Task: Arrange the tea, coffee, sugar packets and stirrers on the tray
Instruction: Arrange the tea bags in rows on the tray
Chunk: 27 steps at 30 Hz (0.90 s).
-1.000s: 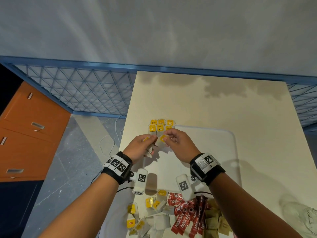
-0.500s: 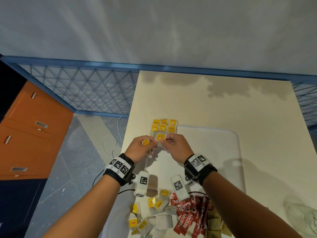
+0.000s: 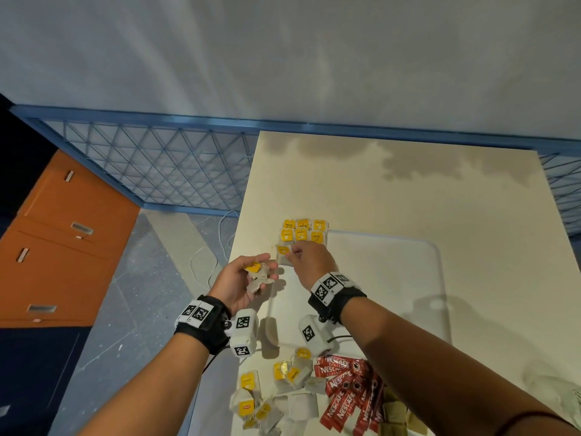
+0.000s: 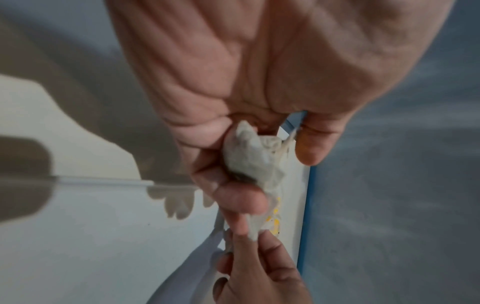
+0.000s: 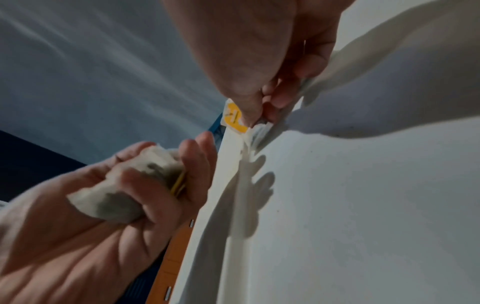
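The left hand (image 3: 243,280) has its grip curled round a bunch of tea bags (image 3: 258,276). The right hand (image 3: 309,262) pinches one tea bag (image 3: 283,253) on the tray's (image 3: 408,278) far left corner.

The left hand (image 3: 243,280), palm up, holds a small bunch of tea bags (image 3: 257,275) beside the white tray (image 3: 408,278). The right hand (image 3: 309,261) pinches one tea bag (image 3: 283,251) at the tray's far left corner, just under two rows of yellow-tagged bags (image 3: 302,230). Loose tea bags (image 3: 267,394) and red coffee sticks (image 3: 345,388) lie near on the desk (image 3: 408,184).
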Tool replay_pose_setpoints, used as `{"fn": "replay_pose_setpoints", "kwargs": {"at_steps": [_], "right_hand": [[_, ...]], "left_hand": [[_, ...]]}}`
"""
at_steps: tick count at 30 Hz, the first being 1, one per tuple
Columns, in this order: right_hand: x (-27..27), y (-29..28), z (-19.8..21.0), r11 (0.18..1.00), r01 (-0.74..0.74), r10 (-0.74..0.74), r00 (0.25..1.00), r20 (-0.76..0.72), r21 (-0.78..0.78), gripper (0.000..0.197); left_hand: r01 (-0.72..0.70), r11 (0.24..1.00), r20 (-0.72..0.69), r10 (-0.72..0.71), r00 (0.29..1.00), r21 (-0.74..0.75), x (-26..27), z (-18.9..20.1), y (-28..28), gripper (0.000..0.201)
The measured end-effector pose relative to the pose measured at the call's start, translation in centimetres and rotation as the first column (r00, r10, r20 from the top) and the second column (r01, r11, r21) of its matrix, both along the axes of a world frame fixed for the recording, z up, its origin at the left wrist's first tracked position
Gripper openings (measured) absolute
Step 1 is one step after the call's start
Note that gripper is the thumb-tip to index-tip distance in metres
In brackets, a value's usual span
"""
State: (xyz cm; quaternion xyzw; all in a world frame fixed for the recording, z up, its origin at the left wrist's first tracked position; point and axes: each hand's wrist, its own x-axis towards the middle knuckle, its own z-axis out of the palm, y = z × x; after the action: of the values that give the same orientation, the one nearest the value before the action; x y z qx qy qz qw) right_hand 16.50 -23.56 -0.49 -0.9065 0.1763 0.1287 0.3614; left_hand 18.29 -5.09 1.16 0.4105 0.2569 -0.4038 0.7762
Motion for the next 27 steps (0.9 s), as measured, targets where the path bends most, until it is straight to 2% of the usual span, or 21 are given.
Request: {"fn": "replay_pose_setpoints", "kwargs": {"at_steps": [4,11,13,15,18,21,24,27], "right_hand": [[0.1,0.0,-0.1,0.999,-0.001,-0.001,1.000,-0.025,-0.051,0.022],[0.3,-0.1,0.2,0.996,-0.039,0.039,0.999,-0.008,-0.081,0.016],[0.2,-0.3,0.5,0.999,-0.038,0.039,0.999,0.023,-0.022,0.015],[-0.1,-0.3,0.9,0.995,-0.055,0.047,0.995,0.093,0.085,0.025],[-0.7,0.0,2.2,0.949,-0.125,0.061,0.974,0.219,0.290,0.023],[-1.1,-0.3,3.9,0.865,-0.284,0.205,0.952,0.226,0.413,0.021],[-1.5,-1.0,4.2,0.842,-0.456,0.400,0.886,0.234,0.289,0.028],[-2.0,-1.5,4.3,0.824,-0.526,0.492,0.849,0.191,0.213,0.026]], "left_hand": [[0.019,0.997,-0.012,-0.020,1.000,-0.081,-0.4,0.0,0.2,0.048],[0.096,0.971,0.003,-0.098,0.995,-0.217,-1.2,-0.2,0.8,0.064],[0.125,0.966,0.019,-0.123,0.992,-0.227,-1.4,0.0,0.9,0.061],[0.149,0.969,0.019,-0.148,0.989,-0.197,-1.3,0.1,0.9,0.057],[0.206,0.968,0.017,-0.206,0.979,-0.140,-1.3,0.3,0.5,0.080],[0.305,0.949,0.060,-0.301,0.952,-0.077,-1.4,1.0,-0.1,0.095],[0.366,0.930,0.053,-0.364,0.930,-0.026,-1.5,1.4,-0.5,0.097],[0.425,0.905,0.059,-0.426,0.903,0.019,-1.5,1.6,-1.0,0.098]]}}
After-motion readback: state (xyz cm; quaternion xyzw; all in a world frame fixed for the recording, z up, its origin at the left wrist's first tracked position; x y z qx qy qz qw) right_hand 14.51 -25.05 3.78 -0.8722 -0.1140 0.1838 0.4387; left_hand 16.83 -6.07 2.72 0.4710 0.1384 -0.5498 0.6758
